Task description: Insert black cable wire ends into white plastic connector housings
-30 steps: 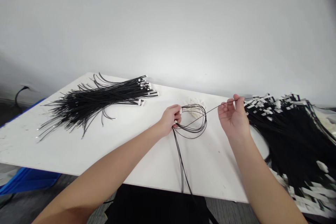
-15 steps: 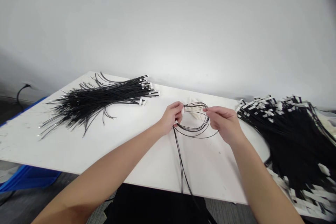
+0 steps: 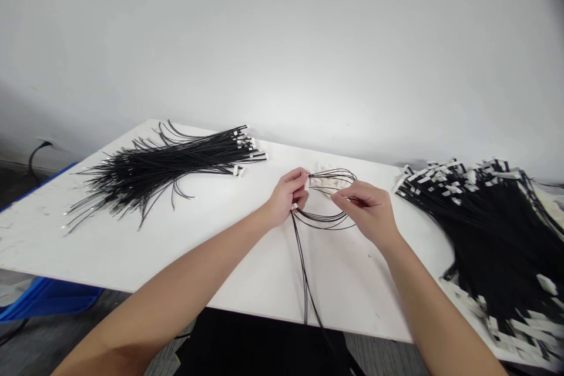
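Observation:
At the middle of the white table (image 3: 211, 247), my left hand (image 3: 286, 197) pinches a small bundle of thin black wires (image 3: 328, 217) that is bent into a loop. Their loose tails run down over the table's front edge. My right hand (image 3: 368, 211) is closed on the right side of the same loop, its fingertips pinching a strand close to the left hand. Both hands hover just above the tabletop, a few centimetres apart.
A fanned pile of black wires with white end tags (image 3: 167, 164) lies at the back left. A much larger heap of tagged black wires (image 3: 489, 217) covers the right end. Small white pieces (image 3: 324, 170) sit behind the loop. A blue bin (image 3: 44, 299) stands below left.
My right hand came left from the big heap, drawing one wire with it, and joined the loop held by my left hand. The left hand stayed where it was.

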The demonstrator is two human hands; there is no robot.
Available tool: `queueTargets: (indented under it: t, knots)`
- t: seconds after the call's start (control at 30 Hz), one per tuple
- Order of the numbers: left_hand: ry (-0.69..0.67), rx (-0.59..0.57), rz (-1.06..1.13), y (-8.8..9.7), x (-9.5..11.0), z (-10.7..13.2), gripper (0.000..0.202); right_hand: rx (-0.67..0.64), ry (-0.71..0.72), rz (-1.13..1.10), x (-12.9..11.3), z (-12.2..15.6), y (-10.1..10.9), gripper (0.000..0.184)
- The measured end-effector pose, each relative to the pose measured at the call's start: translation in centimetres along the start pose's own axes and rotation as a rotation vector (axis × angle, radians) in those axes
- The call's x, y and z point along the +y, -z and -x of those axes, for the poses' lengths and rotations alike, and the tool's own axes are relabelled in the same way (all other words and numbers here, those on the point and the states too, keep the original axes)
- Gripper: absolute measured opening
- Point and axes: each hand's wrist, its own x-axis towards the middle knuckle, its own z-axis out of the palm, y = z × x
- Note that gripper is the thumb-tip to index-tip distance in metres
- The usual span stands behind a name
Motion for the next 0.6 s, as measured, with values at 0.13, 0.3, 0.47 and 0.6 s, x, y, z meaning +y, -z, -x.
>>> queueTargets:
  t: [0.13,0.3,0.47,0.6]
  knots:
    - [0.000,-0.005,-0.008,0.00,-0.06,0.03,0.026,-0.014,0.010,0.002,-0.20,0.00,0.02,0.012]
    - [0.001,-0.010,-0.024,-0.05,-0.06,0.03,0.026,-0.066,-0.001,0.024,-0.35,0.01,0.08,0.010]
    - [-0.012,-0.008,-0.034,-0.07,-0.09,0.00,0.028,-0.034,0.008,0.037,-0.33,0.03,-0.02,0.012]
    - [-0.016,-0.012,-0.058,-0.09,-0.11,0.03,0.029,-0.049,0.031,0.067,-0.66,-0.03,0.09,0.010]
